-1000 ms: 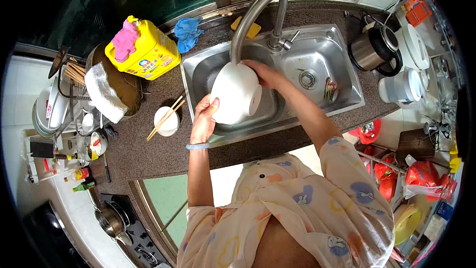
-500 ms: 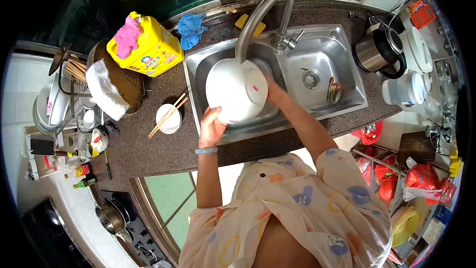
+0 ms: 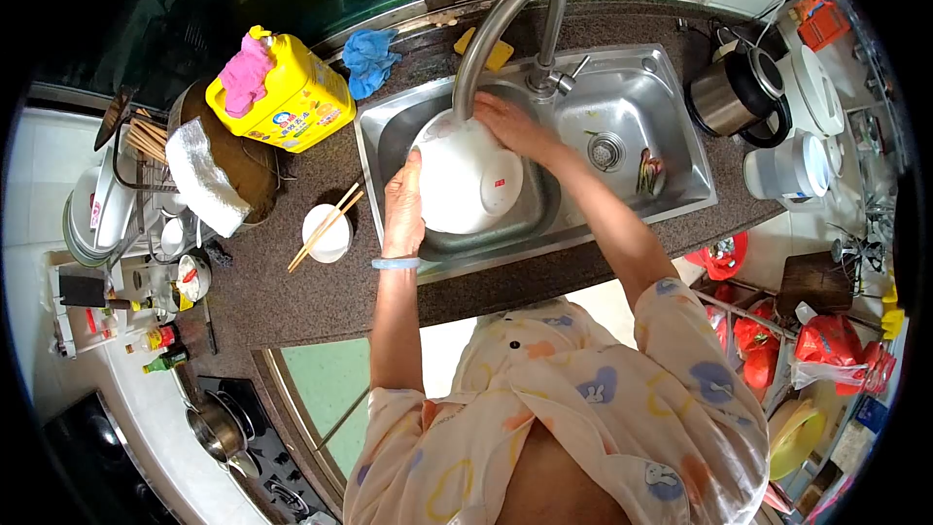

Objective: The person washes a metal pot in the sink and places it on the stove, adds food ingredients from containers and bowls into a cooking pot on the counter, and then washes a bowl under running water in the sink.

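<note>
A large white bowl (image 3: pixel 462 190) is held tilted over the left basin of the steel sink (image 3: pixel 437 272), its outside facing up and its foot, with a small red mark, toward the right. My left hand (image 3: pixel 404 206) grips its near-left edge, thumb on the outer wall. On the far side, just right of the spout, my right hand (image 3: pixel 512 126) lies against the bowl with its fingers over the upper wall; the fingertips are partly hidden by the spout. The curved tap (image 3: pixel 498 24) ends directly above the bowl.
Left of the sink, chopsticks (image 3: pixel 326 230) rest across a small white bowl (image 3: pixel 331 241). Behind stand a yellow jug (image 3: pixel 301 102) with a pink cloth, a blue cloth (image 3: pixel 369 60) and a yellow sponge (image 3: pixel 496 53). Food scraps (image 3: pixel 649 173) lie in the right basin; a kettle (image 3: pixel 729 97) stands beside it.
My right hand has moved from the bowl's right side up to its far side near the spout. My left hand has shifted up along the left edge, and the bowl has turned slightly.
</note>
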A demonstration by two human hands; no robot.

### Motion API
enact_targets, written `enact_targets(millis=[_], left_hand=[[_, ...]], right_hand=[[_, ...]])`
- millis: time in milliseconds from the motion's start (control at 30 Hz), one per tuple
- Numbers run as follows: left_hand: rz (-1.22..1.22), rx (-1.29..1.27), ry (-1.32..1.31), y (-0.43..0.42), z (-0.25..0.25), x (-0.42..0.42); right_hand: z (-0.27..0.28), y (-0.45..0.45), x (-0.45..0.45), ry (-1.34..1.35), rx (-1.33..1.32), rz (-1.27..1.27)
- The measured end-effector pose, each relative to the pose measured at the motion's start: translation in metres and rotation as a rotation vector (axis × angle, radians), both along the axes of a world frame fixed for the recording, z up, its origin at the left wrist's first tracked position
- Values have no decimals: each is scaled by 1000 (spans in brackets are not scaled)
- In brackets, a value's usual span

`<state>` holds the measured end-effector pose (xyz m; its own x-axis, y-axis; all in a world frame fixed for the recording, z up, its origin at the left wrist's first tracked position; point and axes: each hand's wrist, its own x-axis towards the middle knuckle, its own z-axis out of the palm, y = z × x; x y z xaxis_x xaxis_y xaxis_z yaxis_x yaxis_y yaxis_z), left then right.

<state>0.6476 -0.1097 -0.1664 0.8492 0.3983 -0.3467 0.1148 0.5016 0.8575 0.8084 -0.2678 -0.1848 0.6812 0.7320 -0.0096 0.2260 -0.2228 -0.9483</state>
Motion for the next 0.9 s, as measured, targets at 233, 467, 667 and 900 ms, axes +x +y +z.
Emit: enact_targets(millis=[233, 467, 667, 900], left_hand=[[128, 479, 31, -30, -14, 3], [6, 595, 210, -16, 11, -18], [228, 228, 90, -19, 18, -25], [59, 452, 89, -11, 11, -19]], right_hand=[[44, 18, -87, -778, -27, -94], [-19, 29, -27, -315, 31, 16], [-6, 7, -24, 751, -159, -105], [38, 32, -42, -480, -86, 143]])
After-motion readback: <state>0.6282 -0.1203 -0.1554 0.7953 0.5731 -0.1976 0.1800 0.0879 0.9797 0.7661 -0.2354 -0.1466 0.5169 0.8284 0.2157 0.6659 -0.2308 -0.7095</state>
